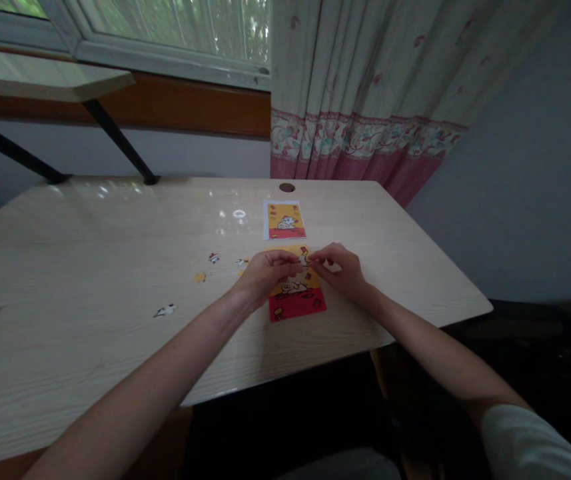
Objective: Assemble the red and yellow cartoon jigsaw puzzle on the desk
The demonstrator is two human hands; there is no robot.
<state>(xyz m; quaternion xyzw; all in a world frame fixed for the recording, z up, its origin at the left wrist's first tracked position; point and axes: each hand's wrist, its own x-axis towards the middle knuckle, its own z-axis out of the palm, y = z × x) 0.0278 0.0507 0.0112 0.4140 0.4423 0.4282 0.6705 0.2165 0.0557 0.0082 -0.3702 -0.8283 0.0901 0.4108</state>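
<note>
On the desk lies a yellow and red picture puzzle (298, 305) with a white cartoon animal on it. My left hand (268, 272) reaches over its upper left part, thumb and fingers pinched together. From the other side my right hand (341, 268) comes in at the upper right edge, its fingertips also pinched. A small white puzzle piece (304, 260) shows between the two sets of fingertips, mostly covered by them. Just beyond is a reference card (286, 221) with a similar picture on a white border.
Several loose puzzle pieces lie left of my hands, among them a white one (165, 311), a yellow one (199, 277) and another (214, 258). A raised shelf (45, 83) on dark legs stands back left. The curtain (355, 133) hangs behind the desk (115, 267).
</note>
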